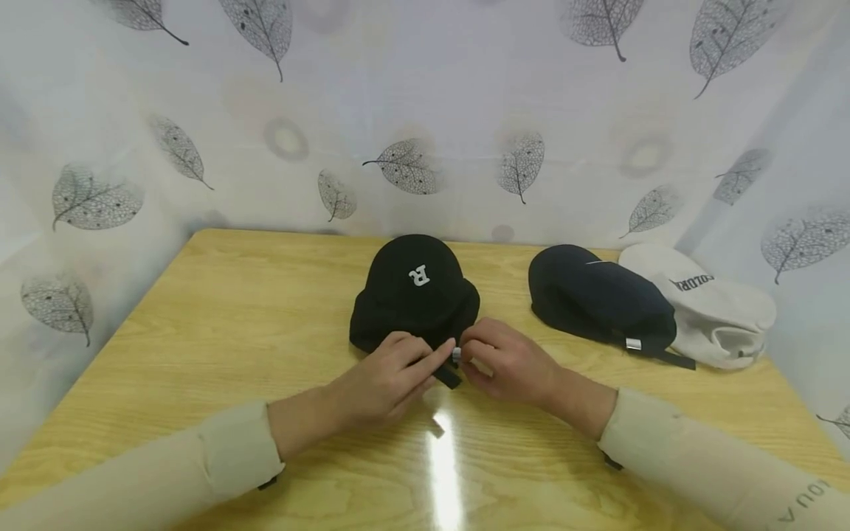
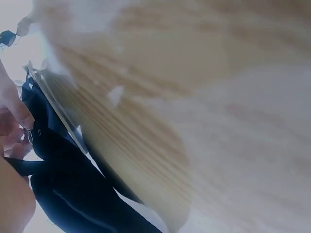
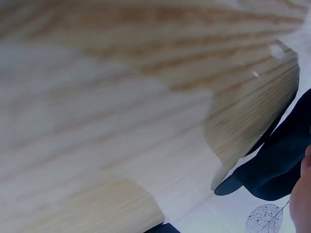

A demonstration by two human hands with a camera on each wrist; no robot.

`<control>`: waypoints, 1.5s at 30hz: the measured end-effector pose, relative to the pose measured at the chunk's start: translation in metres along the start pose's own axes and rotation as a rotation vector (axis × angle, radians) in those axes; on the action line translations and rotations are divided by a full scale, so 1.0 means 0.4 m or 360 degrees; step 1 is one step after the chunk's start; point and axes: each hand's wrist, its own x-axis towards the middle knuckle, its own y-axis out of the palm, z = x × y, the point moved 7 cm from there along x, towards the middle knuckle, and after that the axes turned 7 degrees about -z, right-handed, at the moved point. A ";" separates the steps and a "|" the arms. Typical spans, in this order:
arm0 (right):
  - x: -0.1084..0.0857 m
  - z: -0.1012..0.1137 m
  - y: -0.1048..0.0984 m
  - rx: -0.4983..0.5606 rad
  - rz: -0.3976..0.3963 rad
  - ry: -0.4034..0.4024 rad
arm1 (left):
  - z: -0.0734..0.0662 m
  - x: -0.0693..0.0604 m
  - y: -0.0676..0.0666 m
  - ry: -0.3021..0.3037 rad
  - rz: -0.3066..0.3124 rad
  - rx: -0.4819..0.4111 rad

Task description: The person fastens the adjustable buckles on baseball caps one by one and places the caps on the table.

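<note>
A black cap point(image 1: 415, 295) with a white letter R lies on the wooden table in the head view, its crown toward the back. At its near right edge are a strap point(image 1: 448, 377) and a small metal buckle point(image 1: 456, 354). My left hand point(image 1: 392, 376) pinches the strap beside the buckle, with the strap's loose end sticking out below the fingers. From the other side, the curled fingers of my right hand point(image 1: 511, 365) grip the strap at the buckle. The left wrist view shows the cap's dark cloth point(image 2: 73, 179) close to the fingers; what the fingertips cover is hidden.
To the right lie a navy cap point(image 1: 598, 295) with a metal strap buckle point(image 1: 634, 344) and a cream cap point(image 1: 724, 302) with dark lettering, partly overlapped by it. The table point(image 1: 232, 310) is glossy. Behind it hangs a leaf-patterned curtain point(image 1: 458, 96).
</note>
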 end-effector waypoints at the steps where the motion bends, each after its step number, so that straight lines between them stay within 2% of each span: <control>1: 0.001 0.000 0.000 -0.0002 0.0003 0.0002 | 0.000 0.000 -0.001 0.0015 -0.0011 0.0010; 5: 0.003 -0.001 0.001 -0.0007 0.0027 0.0016 | 0.004 0.001 -0.018 0.0043 -0.0126 0.0019; 10: 0.005 -0.002 -0.001 0.0004 0.0051 0.0042 | 0.024 0.003 -0.040 -0.0040 -0.0270 -0.0055; 13: 0.006 -0.003 -0.003 0.0020 0.0041 0.0046 | 0.035 0.004 -0.042 -0.0108 -0.0270 -0.0076; 16: 0.008 -0.003 -0.006 0.0040 0.0028 0.0037 | 0.039 0.006 -0.041 -0.0136 -0.0239 -0.0061; 19: 0.009 -0.003 -0.009 0.0060 0.0010 0.0017 | 0.037 0.009 -0.038 -0.0103 -0.0223 -0.0023; 23: 0.008 -0.003 -0.011 0.0108 -0.0028 -0.0005 | 0.028 0.014 -0.035 -0.0004 -0.0228 0.0029; 28: 0.009 0.001 -0.012 0.0177 -0.0104 -0.0040 | 0.021 0.013 -0.032 0.0056 -0.0227 0.0066; 34: 0.009 0.013 -0.018 0.0223 -0.0193 -0.0100 | 0.014 0.007 -0.028 0.0066 -0.0214 0.0077; 41: 0.011 0.018 -0.021 0.0275 -0.0214 -0.0137 | 0.020 0.008 -0.027 -0.0005 -0.0221 0.0064; 45: 0.012 0.018 -0.022 0.0284 -0.0218 -0.0151 | 0.022 0.008 -0.021 -0.0012 -0.0197 0.0067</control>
